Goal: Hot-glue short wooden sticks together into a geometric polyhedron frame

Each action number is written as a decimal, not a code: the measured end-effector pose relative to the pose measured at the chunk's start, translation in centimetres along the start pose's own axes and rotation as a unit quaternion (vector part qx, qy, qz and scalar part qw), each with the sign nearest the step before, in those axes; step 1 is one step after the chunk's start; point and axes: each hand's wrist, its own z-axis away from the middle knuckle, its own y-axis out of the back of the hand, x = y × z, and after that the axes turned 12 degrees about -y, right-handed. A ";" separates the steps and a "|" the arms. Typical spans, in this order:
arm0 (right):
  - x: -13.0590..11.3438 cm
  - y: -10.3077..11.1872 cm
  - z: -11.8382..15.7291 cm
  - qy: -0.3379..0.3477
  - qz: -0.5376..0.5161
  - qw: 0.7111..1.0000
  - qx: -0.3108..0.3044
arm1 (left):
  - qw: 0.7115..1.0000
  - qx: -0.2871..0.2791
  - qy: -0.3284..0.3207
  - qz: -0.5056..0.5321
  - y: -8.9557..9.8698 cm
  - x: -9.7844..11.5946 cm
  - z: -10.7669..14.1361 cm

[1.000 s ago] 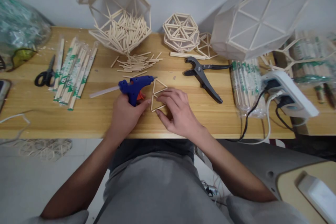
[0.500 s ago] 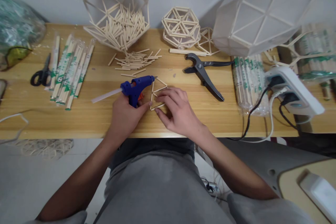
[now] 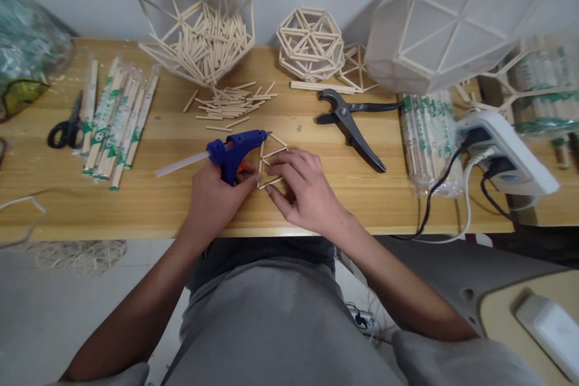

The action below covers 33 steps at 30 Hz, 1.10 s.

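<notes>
A blue glue gun (image 3: 233, 152) with a clear glue stick at its rear is gripped in my left hand (image 3: 216, 196), nozzle pointing right. My left thumb rests by the lower left corner of a small frame of wooden sticks (image 3: 261, 154) lying on the table. Over the right side of that frame, my right hand (image 3: 304, 190) has its fingers closed around the stick pieces, and partly hides them. A lower stick (image 3: 271, 183) ends near my right thumb. Behind my hands lies a loose pile of short sticks (image 3: 230, 102).
Black scissors (image 3: 67, 126) and wrapped chopsticks (image 3: 121, 126) are at left. Pliers (image 3: 350, 123), more wrapped chopsticks (image 3: 427, 139) and a white power strip (image 3: 509, 154) with cables are at right. Stick polyhedra (image 3: 311, 42) stand at the back, one holding many sticks (image 3: 217, 42).
The camera view has shifted very slightly. Both hands, the glue gun and the stick frame hold nearly the same positions.
</notes>
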 end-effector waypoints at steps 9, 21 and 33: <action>0.1 0.0 0.0 0.001 -0.006 1.000 0.003 | 1.000 -0.012 0.008 0.010 0.1 -0.1 -0.1; 0.1 0.2 -0.1 -0.011 -0.015 1.000 -0.002 | 1.000 -0.013 0.004 0.006 0.1 0.0 -0.1; 0.2 0.1 -0.1 0.003 -0.018 1.000 0.009 | 1.000 -0.015 0.011 0.007 0.1 0.3 0.0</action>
